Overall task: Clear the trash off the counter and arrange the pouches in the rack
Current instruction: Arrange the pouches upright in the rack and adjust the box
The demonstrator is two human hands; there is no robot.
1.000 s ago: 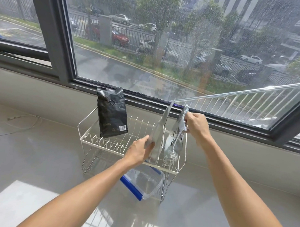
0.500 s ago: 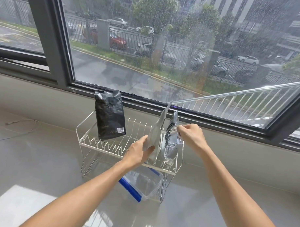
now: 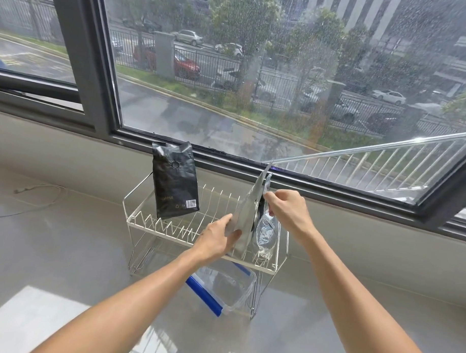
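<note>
My left hand pinches the flat silver pouch, my right hand grips the crinkled pouch (both upright, right end of the rack); black pouch stands left.

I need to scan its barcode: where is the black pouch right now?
In the head view, the black pouch stands upright at the left end of the wire rack, left of both hands.

1. A black pouch standing in the rack carries a white barcode label near its lower right corner.
2. Faint lettering and small symbols beside it are too small to read.
</note>
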